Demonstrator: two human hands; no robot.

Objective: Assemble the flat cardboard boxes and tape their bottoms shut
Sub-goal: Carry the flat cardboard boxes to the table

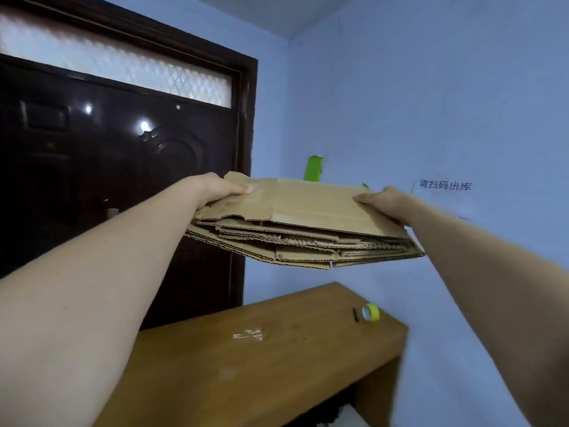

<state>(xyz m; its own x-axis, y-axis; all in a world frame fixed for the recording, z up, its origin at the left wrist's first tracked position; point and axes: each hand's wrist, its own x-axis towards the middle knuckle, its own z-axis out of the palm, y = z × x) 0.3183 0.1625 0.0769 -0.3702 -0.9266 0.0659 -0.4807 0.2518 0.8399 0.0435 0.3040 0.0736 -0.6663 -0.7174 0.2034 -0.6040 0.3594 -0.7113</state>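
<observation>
Above the wooden table [277,365], a stack of flat cardboard boxes [308,229] hangs in mid-air, gripped at its left edge by the left hand [215,189] and at its right edge by the right hand [385,201], thumbs on top. Near the table's far corner sits a yellow tape roll [369,312].

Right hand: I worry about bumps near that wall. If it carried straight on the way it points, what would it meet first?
The right hand points left across the stack of flat cardboard boxes it grips, toward the left hand at the opposite edge. Beyond the cardboard itself, the left hand probably comes first; depth is unclear.
</observation>
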